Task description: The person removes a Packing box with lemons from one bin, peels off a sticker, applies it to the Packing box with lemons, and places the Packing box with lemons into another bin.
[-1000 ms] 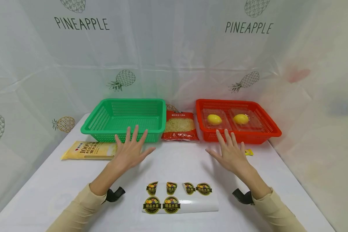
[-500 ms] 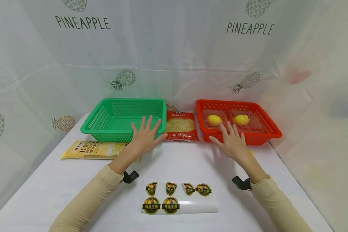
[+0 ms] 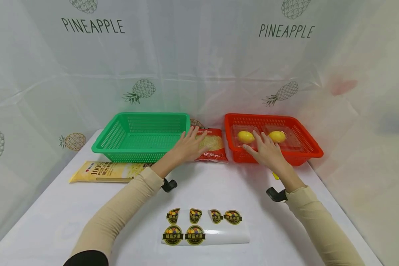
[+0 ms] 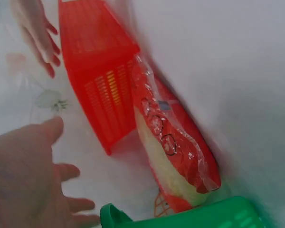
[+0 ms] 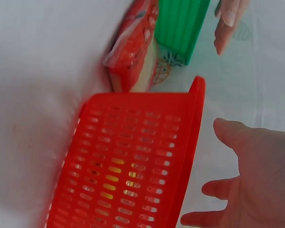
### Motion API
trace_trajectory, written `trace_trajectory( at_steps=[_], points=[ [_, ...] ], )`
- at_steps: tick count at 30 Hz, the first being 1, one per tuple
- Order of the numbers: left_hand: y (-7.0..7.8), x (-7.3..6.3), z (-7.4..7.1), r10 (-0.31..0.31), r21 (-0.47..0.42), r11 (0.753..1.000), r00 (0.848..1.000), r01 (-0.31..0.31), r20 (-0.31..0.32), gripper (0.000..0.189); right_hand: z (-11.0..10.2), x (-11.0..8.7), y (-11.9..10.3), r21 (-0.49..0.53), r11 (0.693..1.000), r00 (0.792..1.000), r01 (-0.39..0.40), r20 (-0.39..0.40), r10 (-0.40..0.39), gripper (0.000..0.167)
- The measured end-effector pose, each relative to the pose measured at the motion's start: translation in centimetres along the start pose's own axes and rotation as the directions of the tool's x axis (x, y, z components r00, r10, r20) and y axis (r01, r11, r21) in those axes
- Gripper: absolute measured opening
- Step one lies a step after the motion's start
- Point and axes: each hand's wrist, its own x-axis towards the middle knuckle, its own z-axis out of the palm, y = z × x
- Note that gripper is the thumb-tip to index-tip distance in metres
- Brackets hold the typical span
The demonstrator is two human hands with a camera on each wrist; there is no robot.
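Note:
My left hand (image 3: 187, 147) hovers in front of a red bag of pasta (image 3: 211, 145), between the two baskets, its fingers spread and holding nothing. In the left wrist view the same bag (image 4: 178, 137) lies beyond the fingers. Over the front rim of the red basket (image 3: 307, 149) reaches my right hand (image 3: 268, 151), fingers apart and bare. Inside that basket sit two clear plastic boxes, each with a yellow lemon, the left lemon (image 3: 245, 137) and the right lemon (image 3: 277, 136). The right wrist view shows the basket wall (image 5: 128, 156) beside the right fingers, with yellow behind its slots.
A green basket (image 3: 143, 142) stands at the back left. Before it lies a yellow pasta packet (image 3: 109, 172). A sheet of round stickers (image 3: 226, 236) lies near the front, some partly peeled. A small yellow item (image 3: 275, 176) shows beside the right wrist.
My left hand has moved right and forward, from before the green basket to the red pasta bag. My right hand has moved slightly forward over the red basket's rim.

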Motion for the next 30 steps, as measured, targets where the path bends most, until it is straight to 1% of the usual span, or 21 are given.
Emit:
trace_trajectory(
  at_steps=[6,10,12,16,20,25,29,30],
  points=[
    [1.0,3.0,0.0,-0.003,-0.014,1.000,0.999,0.004,0.042,0.071,-0.5,1.3,0.6,-0.003,1.000,1.000,0.004,0.025,-0.004,0.089],
    [1.7,4.5,-0.1,0.001,-0.067,0.998,0.999,0.002,0.050,0.071,-0.4,2.1,1.0,0.018,1.000,0.998,-0.013,0.067,0.012,0.087],
    [2.0,5.0,0.0,0.000,-0.093,0.996,0.998,0.006,0.056,0.071,-0.3,2.5,1.2,0.037,0.999,0.996,-0.013,0.090,0.009,0.087],
    [2.6,5.6,0.2,-0.015,-0.129,0.991,0.998,0.024,0.068,0.069,-0.1,3.1,1.1,0.069,0.998,0.992,-0.007,0.125,-0.002,0.089],
    [3.3,6.1,0.2,-0.022,-0.160,0.987,0.999,0.030,0.050,0.070,-0.1,3.7,1.2,0.066,0.998,0.990,-0.009,0.143,-0.001,0.089],
    [4.9,7.0,0.0,-0.003,-0.214,0.977,1.000,0.009,0.030,0.069,-0.4,4.3,1.9,0.054,0.998,0.986,-0.026,0.165,0.017,0.089],
    [6.1,7.6,-0.2,0.017,-0.229,0.973,1.000,-0.018,-0.007,0.065,-0.6,5.0,2.6,0.067,0.997,0.982,-0.034,0.188,0.021,0.090],
    [6.3,7.7,-0.3,0.030,-0.228,0.973,0.999,-0.035,-0.024,0.062,-0.6,5.1,2.7,0.075,0.996,0.981,-0.038,0.193,0.023,0.090]
  ],
)
